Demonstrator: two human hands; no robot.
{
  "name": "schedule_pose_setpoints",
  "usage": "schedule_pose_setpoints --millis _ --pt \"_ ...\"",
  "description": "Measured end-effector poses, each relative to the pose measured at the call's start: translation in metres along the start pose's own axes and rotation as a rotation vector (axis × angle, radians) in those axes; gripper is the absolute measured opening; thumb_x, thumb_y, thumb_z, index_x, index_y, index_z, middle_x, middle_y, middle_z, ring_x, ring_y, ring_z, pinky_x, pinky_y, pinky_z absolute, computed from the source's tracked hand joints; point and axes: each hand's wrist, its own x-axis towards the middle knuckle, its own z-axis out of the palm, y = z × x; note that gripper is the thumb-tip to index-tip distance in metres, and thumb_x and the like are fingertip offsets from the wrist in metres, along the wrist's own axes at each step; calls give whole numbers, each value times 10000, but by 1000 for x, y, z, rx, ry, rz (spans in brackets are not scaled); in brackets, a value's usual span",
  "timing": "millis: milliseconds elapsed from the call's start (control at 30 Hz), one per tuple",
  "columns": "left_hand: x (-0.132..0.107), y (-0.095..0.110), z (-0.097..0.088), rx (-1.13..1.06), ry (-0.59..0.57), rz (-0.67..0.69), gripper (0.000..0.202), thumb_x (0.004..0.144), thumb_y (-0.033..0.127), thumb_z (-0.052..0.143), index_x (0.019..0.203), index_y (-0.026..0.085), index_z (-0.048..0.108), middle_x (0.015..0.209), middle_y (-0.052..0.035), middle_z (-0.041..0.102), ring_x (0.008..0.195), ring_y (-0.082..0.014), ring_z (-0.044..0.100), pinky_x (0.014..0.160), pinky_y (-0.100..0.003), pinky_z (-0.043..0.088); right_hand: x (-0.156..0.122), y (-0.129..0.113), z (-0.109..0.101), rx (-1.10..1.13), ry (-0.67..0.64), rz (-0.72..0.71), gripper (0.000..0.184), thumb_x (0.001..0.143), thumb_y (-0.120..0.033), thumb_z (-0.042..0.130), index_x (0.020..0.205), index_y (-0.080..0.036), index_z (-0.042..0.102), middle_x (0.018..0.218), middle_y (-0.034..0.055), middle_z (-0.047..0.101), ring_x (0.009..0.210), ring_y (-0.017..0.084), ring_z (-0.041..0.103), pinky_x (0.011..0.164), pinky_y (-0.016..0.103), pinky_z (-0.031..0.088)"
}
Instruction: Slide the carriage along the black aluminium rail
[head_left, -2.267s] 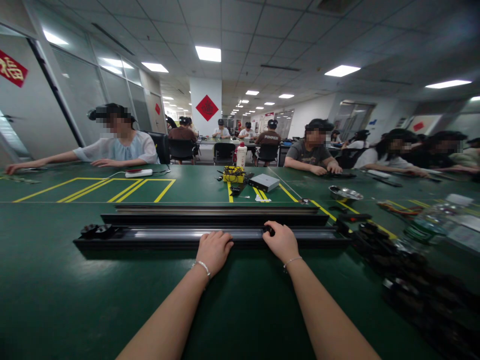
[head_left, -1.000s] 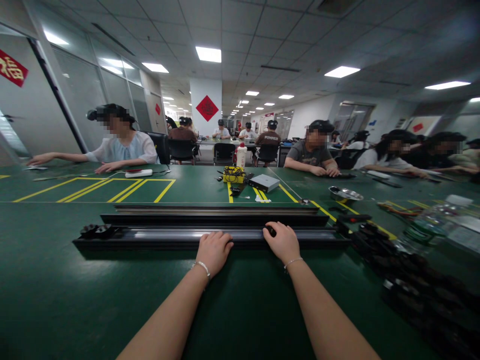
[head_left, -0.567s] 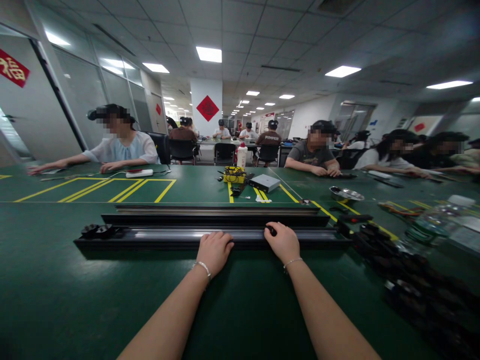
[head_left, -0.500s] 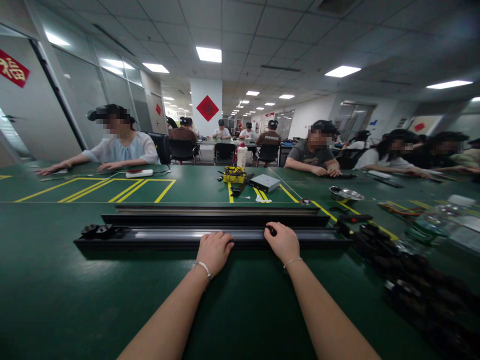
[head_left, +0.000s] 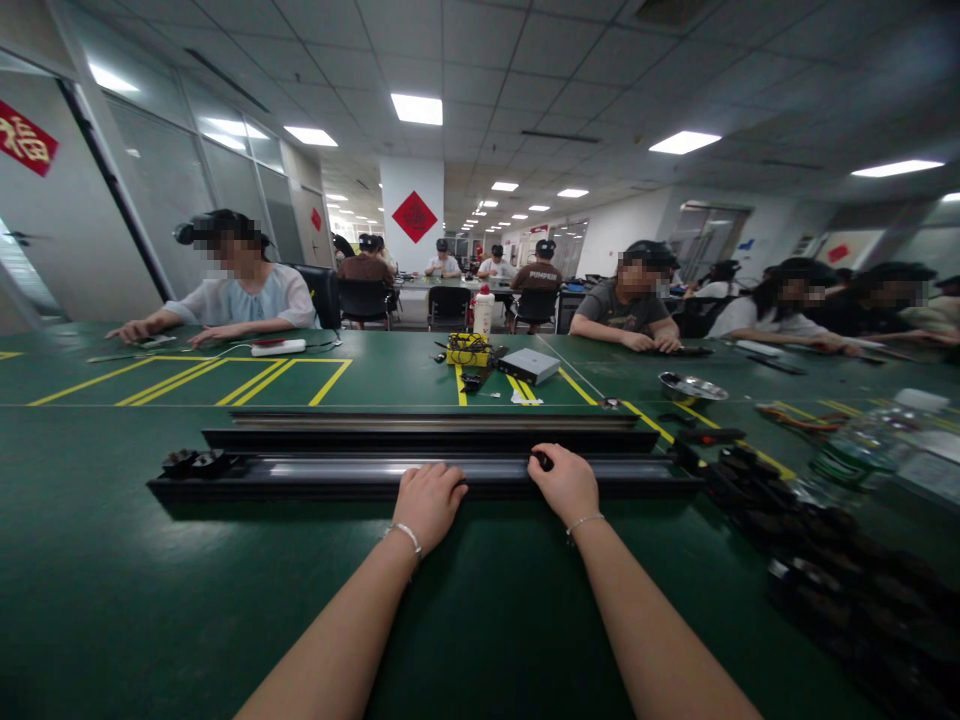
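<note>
A long black rail with a shiny grey channel lies crosswise on the green table. Near its middle, my left hand is closed over the front edge, with the fingertips hidden inside the channel. To the right, my right hand pinches a small black part over the same rail; most of that part is covered by my fingers. Two black socket-like blocks sit at the rail's left end. Behind it, parallel, lie another black rail and a thinner strip.
Black parts are piled at the right, near a clear plastic bottle and a metal bowl. Further back stand a grey box and a yellow holder with cables. Co-workers sit across the table, one at left.
My hands and the rail stay where they were. The co-worker at the left has drawn one hand inward, to the right.
</note>
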Motion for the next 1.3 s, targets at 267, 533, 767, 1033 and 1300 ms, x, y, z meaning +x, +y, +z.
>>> schedule_pose_setpoints --millis 267,533,767,1033,1300 --pt "0 0 0 -1 -4 -10 259 851 368 333 943 276 558 902 -14 591 883 -163 484 774 -327 294 0 -3 -3 3 -6 1 248 732 -314 445 868 -232 634 893 11 652 903 167 560 819 276 376" --pt "1 -2 3 2 16 11 247 851 365 336 932 279 553 888 -6 591 867 -162 491 756 -323 288 1 -2 -3 -4 -8 6 245 733 -309 440 869 -232 629 877 10 651 888 164 559 800 270 374" --pt "0 -2 3 6 23 16 248 852 373 334 925 278 552 880 -6 592 859 -161 494 750 -321 288 0 -3 -5 -4 -5 7 238 729 -309 437 856 -230 623 847 4 650 843 166 560 763 273 374" --pt "1 -4 5 0 20 24 246 851 376 335 938 290 549 886 -1 588 869 -159 492 753 -314 288 1 0 -1 -13 -7 37 289 731 -313 437 951 -221 600 880 10 648 818 169 567 763 278 379" --pt "1 -2 3 2 14 14 252 849 379 341 938 280 556 888 -6 591 862 -158 489 760 -319 288 -2 1 3 -31 23 92 369 729 -352 444 1022 -165 566 1047 72 607 1011 196 511 955 357 256"
